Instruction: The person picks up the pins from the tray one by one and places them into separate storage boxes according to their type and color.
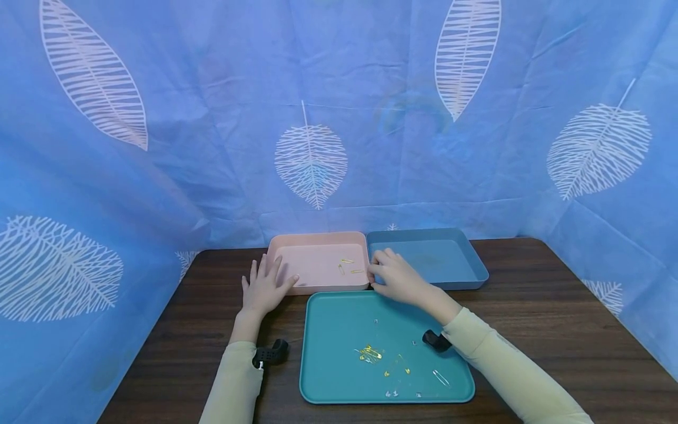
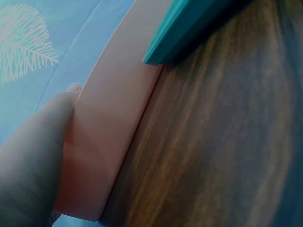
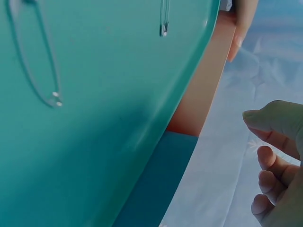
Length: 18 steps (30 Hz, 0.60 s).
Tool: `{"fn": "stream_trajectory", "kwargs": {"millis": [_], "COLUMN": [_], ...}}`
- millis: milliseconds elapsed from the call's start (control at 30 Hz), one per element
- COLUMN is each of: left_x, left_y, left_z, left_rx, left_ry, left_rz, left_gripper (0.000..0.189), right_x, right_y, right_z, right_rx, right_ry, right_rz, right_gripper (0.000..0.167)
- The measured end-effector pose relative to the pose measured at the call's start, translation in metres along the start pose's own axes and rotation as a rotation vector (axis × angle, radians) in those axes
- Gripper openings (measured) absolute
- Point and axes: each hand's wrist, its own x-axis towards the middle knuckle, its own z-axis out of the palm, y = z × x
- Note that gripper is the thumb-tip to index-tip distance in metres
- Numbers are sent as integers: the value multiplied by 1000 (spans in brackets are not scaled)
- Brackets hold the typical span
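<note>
My left hand (image 1: 263, 290) rests with spread fingers at the left front of the pink tray (image 1: 309, 265); in the left wrist view the thumb (image 2: 35, 142) lies against its wall. Bent fingers mark my right hand (image 1: 399, 280), above the border between the pink tray and the blue tray (image 1: 431, 259). In the right wrist view its thumb (image 3: 274, 116) lies close to the index finger, and no held thing shows. A few gold safety pins (image 1: 341, 270) lie in the pink tray. Gold and silver safety pins (image 1: 371, 353) are scattered over the teal tray (image 1: 333, 318).
The teal tray lies in front of the two smaller trays, close to their front walls. Dark wooden table (image 1: 535, 318) surrounds them. Behind the table hangs a blue cloth (image 1: 371, 165) with white leaf prints.
</note>
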Motion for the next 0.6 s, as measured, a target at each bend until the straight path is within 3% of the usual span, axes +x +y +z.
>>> {"fn": "stream_trajectory", "kwargs": {"millis": [200, 600], "left_x": [0, 1], "left_y": [0, -3], "left_z": [0, 2], "left_rx": [-15, -27], "left_ry": [-2, -1], "left_rz": [8, 4], "left_gripper": [85, 86], "right_x": [-13, -37], "right_y": [-7, -20], "right_z": [-2, -8], "right_rx": [5, 28], "right_ry": [23, -8], "right_rz": [-49, -125], "right_gripper": [26, 20]}}
